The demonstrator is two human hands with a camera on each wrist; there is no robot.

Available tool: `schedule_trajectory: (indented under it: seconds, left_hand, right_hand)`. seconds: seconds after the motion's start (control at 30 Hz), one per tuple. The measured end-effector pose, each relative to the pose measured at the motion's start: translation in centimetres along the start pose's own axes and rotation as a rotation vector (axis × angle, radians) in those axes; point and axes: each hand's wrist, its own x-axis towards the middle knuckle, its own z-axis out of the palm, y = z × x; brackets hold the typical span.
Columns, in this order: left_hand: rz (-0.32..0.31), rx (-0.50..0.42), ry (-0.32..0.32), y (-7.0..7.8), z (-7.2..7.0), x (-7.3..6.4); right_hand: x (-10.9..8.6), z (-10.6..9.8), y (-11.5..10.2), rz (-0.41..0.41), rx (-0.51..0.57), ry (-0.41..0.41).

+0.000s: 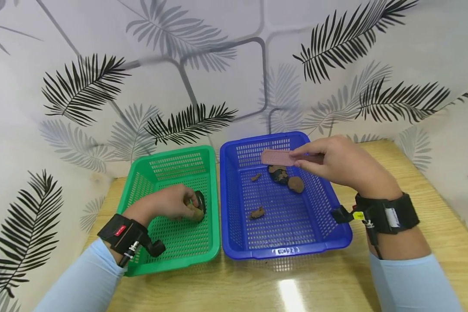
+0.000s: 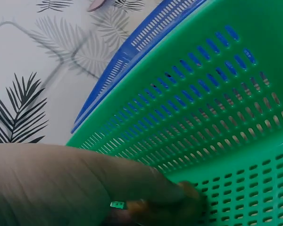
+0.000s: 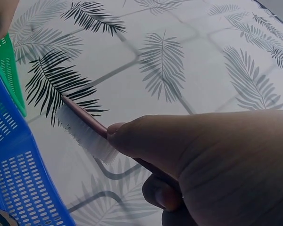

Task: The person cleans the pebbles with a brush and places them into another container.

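My left hand (image 1: 173, 201) reaches into the green basket (image 1: 169, 153) and pinches a yellowish-brown stone (image 1: 196, 214) low over the mesh bottom. Right beside it is a smooth dark stone (image 1: 200, 200). In the left wrist view the brown stone (image 2: 195, 200) shows at my fingertips, partly hidden by the hand. My right hand (image 1: 337, 162) holds a pink brush (image 1: 274, 157) by its handle, above the far part of the blue basket (image 1: 253, 253). White bristles (image 3: 85, 134) show under the brush head in the right wrist view.
In the blue basket lie a dark stone patched with brown (image 1: 277, 174), a round brown stone (image 1: 296, 184) and small brown clumps (image 1: 257, 212). Both baskets stand side by side on a wooden table (image 1: 234, 286), against a leaf-patterned wall (image 1: 226, 69).
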Motion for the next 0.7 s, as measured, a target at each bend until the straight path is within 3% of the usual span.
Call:
schedule_trajectory:
  seconds: [0.23, 0.43, 0.7]
  left_hand:
    - [-0.02, 0.098, -0.027, 0.2, 0.4, -0.1]
    - [-0.043, 0.108, 0.015, 0.0, 0.4, -0.2]
    - [-0.002, 0.257, 0.083, -0.4, 0.7, -0.2]
  right_hand:
    - [0.1, 0.0, 0.2, 0.023, 0.017, 0.001]
    - [0.2, 0.4, 0.5, 0.038, 0.018, 0.021]
    - [0.6, 1.0, 1.0, 0.06, 0.077, -0.006]
